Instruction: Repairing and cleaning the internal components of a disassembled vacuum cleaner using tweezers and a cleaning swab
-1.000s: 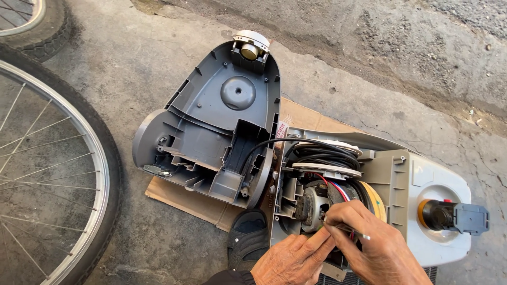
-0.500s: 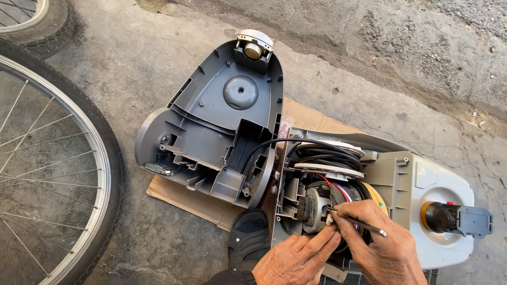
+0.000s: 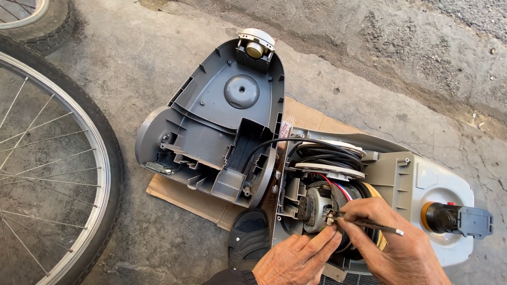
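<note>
Head camera looks down on an opened vacuum cleaner's motor (image 3: 317,203), which sits in the white lower body (image 3: 422,184) directly under both hands. The right hand (image 3: 401,248) is closed in a pinch on a thin metal tool (image 3: 369,225), whose tip sits at a small terminal on the motor's side. The left hand (image 3: 298,258) lies just beside it, fingers extended and pressed against the motor housing, holding nothing that shows. The step in hand looks like probing or freeing a wire connection at the motor; any further move there seems to call for a steady tool tip and a braced left hand. Just beyond the fingertips lies the coiled black cord reel (image 3: 330,155), with red and blue wires (image 3: 338,184) running close to the tool and crowding the spot. Farther from the hands, up and to the left, the grey upper shell (image 3: 222,126) lies flipped open on a cardboard sheet (image 3: 174,192). A black sandal (image 3: 248,237) lies just left of the left hand, and a bicycle wheel (image 3: 58,174) stands well apart on the concrete floor (image 3: 132,53).
</note>
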